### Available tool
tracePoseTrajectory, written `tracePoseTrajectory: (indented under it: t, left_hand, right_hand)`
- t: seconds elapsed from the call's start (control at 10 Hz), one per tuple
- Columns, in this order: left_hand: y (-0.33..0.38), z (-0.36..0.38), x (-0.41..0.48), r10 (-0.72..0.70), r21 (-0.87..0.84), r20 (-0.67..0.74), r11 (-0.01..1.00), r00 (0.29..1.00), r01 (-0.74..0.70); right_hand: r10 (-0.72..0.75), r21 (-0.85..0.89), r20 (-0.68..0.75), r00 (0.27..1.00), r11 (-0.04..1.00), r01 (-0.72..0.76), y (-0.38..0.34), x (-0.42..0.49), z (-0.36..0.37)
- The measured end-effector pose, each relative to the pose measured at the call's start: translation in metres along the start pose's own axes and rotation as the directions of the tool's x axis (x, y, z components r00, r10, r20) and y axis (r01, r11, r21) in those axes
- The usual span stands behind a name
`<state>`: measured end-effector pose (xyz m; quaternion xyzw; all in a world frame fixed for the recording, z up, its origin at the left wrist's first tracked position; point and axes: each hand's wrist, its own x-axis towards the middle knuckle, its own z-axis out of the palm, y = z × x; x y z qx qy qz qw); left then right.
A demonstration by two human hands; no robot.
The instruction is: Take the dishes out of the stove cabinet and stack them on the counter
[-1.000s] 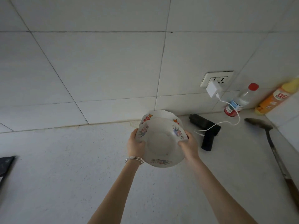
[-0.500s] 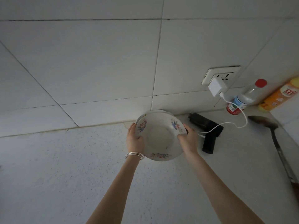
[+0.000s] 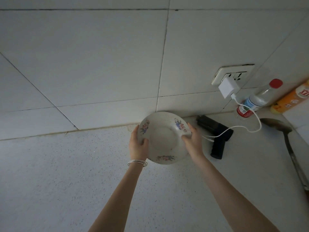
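Moved: the upturned white ceramic bowl [image 3: 164, 138], painted with flower sprays, has sunk lower and gone further toward the back edge of the counter than half a second ago. The second bowl's rim that showed behind it a second ago is now covered.
Bowl: it is bottom up with its foot ring facing the camera, near the back edge of the speckled white counter [image 3: 66, 173], just in front of the pale tiled wall [image 3: 100, 64]. What it rests on cannot be told.
Left hand [image 3: 138, 144]: it grips the bowl's left rim with the thumb curled onto the outer wall and the fingers hidden beneath. Thin silver bangles [image 3: 137, 163] circle the wrist.
Right hand [image 3: 194, 141]: it grips the right rim with the thumb pressed on the wall.
Right of the hands: a black handheld device [image 3: 215, 133] lies on the counter. A white cable [image 3: 250, 129] runs from it to a white charger block [image 3: 228, 87] plugged into the wall socket [image 3: 234, 73].
Back right corner: a clear plastic bottle with a red cap [image 3: 260, 99] and an orange bottle [image 3: 294, 99] are here. A long metal ladle [image 3: 277, 124] lies along the right edge.
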<state>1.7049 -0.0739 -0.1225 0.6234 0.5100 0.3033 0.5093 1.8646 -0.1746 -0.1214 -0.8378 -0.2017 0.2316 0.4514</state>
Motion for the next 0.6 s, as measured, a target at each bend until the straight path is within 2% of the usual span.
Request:
tracePoseTrajectory:
  t: [0.2,0.4,0.5,0.6]
  left_hand:
    - [0.004,-0.001,-0.002,-0.005,0.051,0.005,0.999,1.0,0.005]
    - [0.007,-0.019,0.006,-0.033,0.205,0.168,0.979,0.985,-0.002]
    - [0.011,-0.035,0.006,0.007,0.313,0.214,0.947,0.977,-0.076]
    - [0.022,-0.049,0.001,0.127,0.407,0.198,0.891,0.972,-0.2]
  right_hand:
    - [-0.02,-0.073,0.026,0.999,0.997,0.022,-0.002,-0.004,-0.003]
    - [-0.072,-0.228,0.104,0.992,0.969,0.095,-0.01,-0.003,-0.016]
    - [-0.151,-0.352,0.158,0.976,0.915,0.198,-0.023,-0.015,-0.03]
    - [-0.295,-0.42,0.157,0.942,0.844,0.334,-0.035,-0.028,-0.044]
